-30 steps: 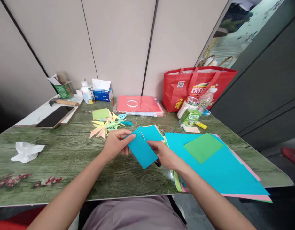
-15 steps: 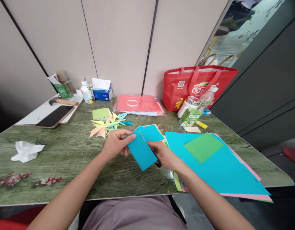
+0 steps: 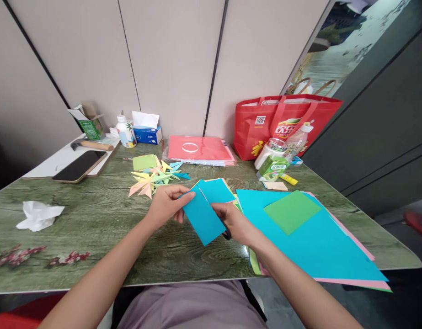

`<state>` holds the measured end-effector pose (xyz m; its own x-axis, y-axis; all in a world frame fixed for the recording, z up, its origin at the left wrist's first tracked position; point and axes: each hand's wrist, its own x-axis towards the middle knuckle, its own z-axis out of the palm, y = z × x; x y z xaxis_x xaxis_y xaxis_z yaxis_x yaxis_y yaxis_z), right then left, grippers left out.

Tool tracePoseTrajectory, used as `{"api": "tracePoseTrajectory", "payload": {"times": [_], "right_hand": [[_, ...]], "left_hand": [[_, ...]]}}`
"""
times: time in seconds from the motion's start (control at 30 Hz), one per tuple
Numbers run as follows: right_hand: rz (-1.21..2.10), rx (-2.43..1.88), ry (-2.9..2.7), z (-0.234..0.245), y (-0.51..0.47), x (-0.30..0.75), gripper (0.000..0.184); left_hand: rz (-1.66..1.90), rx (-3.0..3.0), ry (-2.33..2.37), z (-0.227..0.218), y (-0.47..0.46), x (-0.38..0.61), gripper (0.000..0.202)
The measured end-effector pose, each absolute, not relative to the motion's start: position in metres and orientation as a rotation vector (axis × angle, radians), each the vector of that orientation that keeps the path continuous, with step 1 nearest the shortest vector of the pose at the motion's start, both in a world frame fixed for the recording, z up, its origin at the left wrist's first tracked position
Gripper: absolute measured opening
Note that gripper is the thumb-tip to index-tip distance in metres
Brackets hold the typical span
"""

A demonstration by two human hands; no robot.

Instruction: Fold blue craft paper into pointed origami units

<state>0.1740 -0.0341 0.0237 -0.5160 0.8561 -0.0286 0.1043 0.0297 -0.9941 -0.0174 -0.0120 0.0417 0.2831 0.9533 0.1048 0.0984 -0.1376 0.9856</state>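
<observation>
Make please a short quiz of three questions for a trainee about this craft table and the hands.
1. True or false: the green square sheet lies on top of the large blue sheet.
2. What colour is the paper piece that the left hand pinches? A red, B blue, C yellow.
3. Fill in: the crumpled tissue lies on the table to the ___ of the left hand.
Key: 1 true; 2 B; 3 left.
</observation>
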Motion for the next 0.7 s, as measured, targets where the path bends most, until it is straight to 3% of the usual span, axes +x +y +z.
{"api": "tracePoseTrajectory", "payload": {"times": [0.17,0.3,0.37,0.43,0.7], "right_hand": [[1.298,-1.153,-1.765,0.022,-0.029,0.178,0.021],[0.681,-1.546,-1.918,0.033,0.002,0.202,0.037],[0.378,-1.850,-1.965,0.038,0.027,0.220,0.054],[0.257,-2.068,-2.017,0.040,0.053,0.237,0.063],[0.098,-2.546,-1.875,0.033,0.110,0.268,0.050]], "left_hand": [[1.052,1.512,1.014,0.041,-0.011,-0.018,0.022],[1.101,1.511,0.989,0.041,-0.009,-0.018,0.021],[1.132,1.527,0.978,0.042,-0.009,-0.017,0.021],[1.171,1.547,0.976,0.043,-0.008,-0.016,0.020],[1.321,1.443,0.993,0.043,-0.005,-0.016,0.020]]}}
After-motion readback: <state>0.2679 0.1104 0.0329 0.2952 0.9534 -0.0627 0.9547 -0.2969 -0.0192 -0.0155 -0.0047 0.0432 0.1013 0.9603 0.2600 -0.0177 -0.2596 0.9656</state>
